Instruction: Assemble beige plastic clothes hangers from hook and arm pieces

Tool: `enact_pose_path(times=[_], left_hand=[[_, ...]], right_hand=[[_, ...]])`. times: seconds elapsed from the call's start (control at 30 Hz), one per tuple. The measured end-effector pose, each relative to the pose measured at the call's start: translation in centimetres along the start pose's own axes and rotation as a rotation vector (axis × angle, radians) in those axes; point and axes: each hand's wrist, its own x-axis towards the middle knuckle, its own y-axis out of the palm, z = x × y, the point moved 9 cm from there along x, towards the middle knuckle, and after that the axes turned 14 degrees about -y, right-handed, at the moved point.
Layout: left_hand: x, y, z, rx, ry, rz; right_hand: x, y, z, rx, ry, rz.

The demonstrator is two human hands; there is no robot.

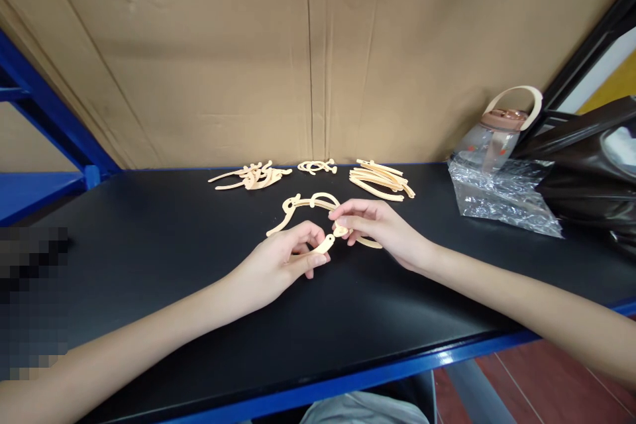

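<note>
Above the black tabletop, my left hand [303, 252] pinches a curved beige plastic arm [325, 244] with a hole near its end. My right hand [368, 228] is closed on a small beige plastic piece [340, 230], partly covered by the fingers. The ends of the two pieces are close together; I cannot tell whether they touch. Just beyond my hands lie curved beige parts [284, 217], resembling folding clothes hanger pieces. One slim strip [370, 243] shows under my right hand.
Along the back lie a pile of beige hooked parts [253, 176], some small hooks [317, 166] and a stack of long curved arms [380, 179]. At right stand a clear bottle [489, 139] and crumpled plastic film [504, 195]. A cardboard wall [209, 59] closes off the back.
</note>
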Motion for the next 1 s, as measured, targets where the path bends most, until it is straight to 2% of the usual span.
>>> enact_pose_path(times=[0.3, 0.5, 0.7, 1.0], left_hand=[[-0.1, 0.2, -0.4, -0.043, 0.008, 0.032], [-0.3, 0.1, -0.8, -0.059, 0.03, 0.029], [-0.7, 0.9, -1.2, -0.092, 0.043, 0.075], [-0.7, 0.2, -0.9, -0.078, 0.04, 0.025]], right_hand=[[-0.3, 0.8, -0.1, 0.018, 0.059, 0.083], [-0.1, 0.7, -0.2, 0.068, 0.054, 0.107], [-0.1, 1.3, -0.2, 0.076, 0.071, 0.17], [0.0, 1.2, -0.1, 0.066, 0.07, 0.196]])
